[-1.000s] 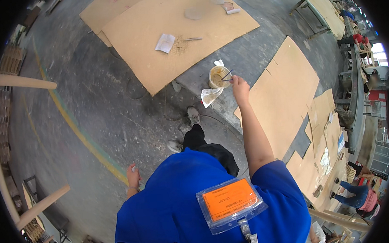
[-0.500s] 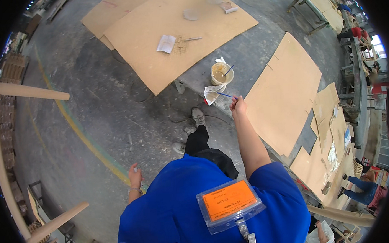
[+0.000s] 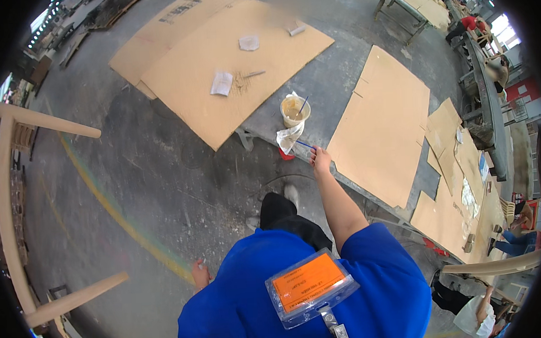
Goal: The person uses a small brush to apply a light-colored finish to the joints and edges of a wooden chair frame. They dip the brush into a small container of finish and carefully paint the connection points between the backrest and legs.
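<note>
My right hand (image 3: 320, 159) reaches forward, its fingers closed round a thin blue stick (image 3: 305, 145). That stick's far end meets a crumpled white cloth or paper (image 3: 289, 136) at the table's edge; I cannot tell what tip it has. Just beyond stands a translucent plastic tub (image 3: 292, 121) with murky brownish contents, and a second blue stick (image 3: 304, 103) leans in it. Low at my left side hangs my left hand (image 3: 200, 275), partly hidden by my blue sleeve. Its fingers are curled around something small and pale.
Large cardboard sheets (image 3: 383, 128) cover much of the grey table (image 3: 324, 85). On the left sheet lie white sandpaper-like squares (image 3: 221, 83) and brown dust. A wooden frame (image 3: 9, 198) with protruding legs stands at left. Something red (image 3: 287, 154) sits under the table edge. People work far right.
My body has stepped toward the table, one foot moving forward. My right hand still grips the blue stick at the white cloth. My left hand has dropped lower, more covered by the sleeve.
</note>
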`<state>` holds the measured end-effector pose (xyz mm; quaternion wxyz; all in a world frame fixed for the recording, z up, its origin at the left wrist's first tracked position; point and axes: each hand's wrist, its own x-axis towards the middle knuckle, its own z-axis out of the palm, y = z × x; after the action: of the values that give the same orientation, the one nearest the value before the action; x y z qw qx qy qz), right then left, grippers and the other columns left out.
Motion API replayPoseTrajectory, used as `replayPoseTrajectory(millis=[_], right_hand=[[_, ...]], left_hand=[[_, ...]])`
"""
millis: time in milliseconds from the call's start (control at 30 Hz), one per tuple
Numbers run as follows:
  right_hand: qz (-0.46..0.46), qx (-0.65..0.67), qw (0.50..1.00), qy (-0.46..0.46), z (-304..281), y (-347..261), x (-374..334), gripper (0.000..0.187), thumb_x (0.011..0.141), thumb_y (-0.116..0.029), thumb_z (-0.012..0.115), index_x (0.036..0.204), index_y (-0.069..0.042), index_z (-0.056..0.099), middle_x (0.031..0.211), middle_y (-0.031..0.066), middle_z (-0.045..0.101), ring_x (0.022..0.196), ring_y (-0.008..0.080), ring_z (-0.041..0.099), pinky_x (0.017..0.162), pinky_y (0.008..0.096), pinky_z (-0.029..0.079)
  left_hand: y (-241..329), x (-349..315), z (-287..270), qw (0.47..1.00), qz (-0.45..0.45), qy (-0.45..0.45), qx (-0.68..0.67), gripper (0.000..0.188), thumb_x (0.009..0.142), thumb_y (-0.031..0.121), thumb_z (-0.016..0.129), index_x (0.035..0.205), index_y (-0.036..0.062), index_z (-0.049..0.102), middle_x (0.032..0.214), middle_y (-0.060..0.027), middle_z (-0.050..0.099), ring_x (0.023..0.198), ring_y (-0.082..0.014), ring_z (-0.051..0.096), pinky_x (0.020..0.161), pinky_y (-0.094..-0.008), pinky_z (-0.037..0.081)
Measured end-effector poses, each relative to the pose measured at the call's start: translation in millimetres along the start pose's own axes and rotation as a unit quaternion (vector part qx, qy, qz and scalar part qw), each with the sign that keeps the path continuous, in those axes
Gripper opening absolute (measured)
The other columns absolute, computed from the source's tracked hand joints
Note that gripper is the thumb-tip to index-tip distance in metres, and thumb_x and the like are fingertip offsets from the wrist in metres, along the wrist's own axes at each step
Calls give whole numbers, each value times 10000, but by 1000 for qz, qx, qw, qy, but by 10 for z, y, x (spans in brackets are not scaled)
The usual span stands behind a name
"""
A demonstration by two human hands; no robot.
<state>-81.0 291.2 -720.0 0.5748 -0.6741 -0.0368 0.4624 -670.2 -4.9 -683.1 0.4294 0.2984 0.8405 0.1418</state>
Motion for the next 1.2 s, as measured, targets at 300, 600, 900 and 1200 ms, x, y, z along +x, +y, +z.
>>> replayPoseTrajectory(millis=[300, 600, 900, 1200], right_hand=[[-27, 81, 996, -8, -160, 15, -347, 447, 1189, -431, 469, 1145, -58, 713, 880, 77, 770, 609, 158, 640, 553, 317, 531], [7, 174, 984, 20, -1438, -94, -1303, 408, 1171, -464, 531, 1105, -78, 645, 877, 82, 746, 675, 159, 645, 615, 340, 565], [-59, 271, 960, 31, -3922, -286, -2923, 421, 1202, -402, 457, 1227, -36, 664, 1003, 118, 792, 790, 169, 720, 745, 351, 637], [-172, 320, 912, 190, -5859, -144, -4684, 455, 1193, -422, 494, 1204, -25, 716, 956, 69, 793, 777, 140, 721, 726, 317, 629]], left_hand=[[61, 21, 401, 989, 70, -59, 113, 503, 945, 34, 630, 1448, 42, 630, 938, -183, 729, 685, -249, 710, 597, -396, 602], [1004, 365, 802, 929, 168, -146, 295, 490, 943, 30, 627, 1433, 26, 621, 940, -201, 773, 775, -280, 784, 654, -408, 636], [1751, -246, 2098, 906, 243, -290, 193, 398, 967, 4, 589, 1365, 12, 614, 884, -191, 778, 695, -269, 772, 597, -436, 635], [1506, -2802, 3676, 740, 398, -481, 249, 398, 1027, 128, 670, 1424, 102, 651, 864, -81, 788, 660, -162, 709, 605, -335, 579]])
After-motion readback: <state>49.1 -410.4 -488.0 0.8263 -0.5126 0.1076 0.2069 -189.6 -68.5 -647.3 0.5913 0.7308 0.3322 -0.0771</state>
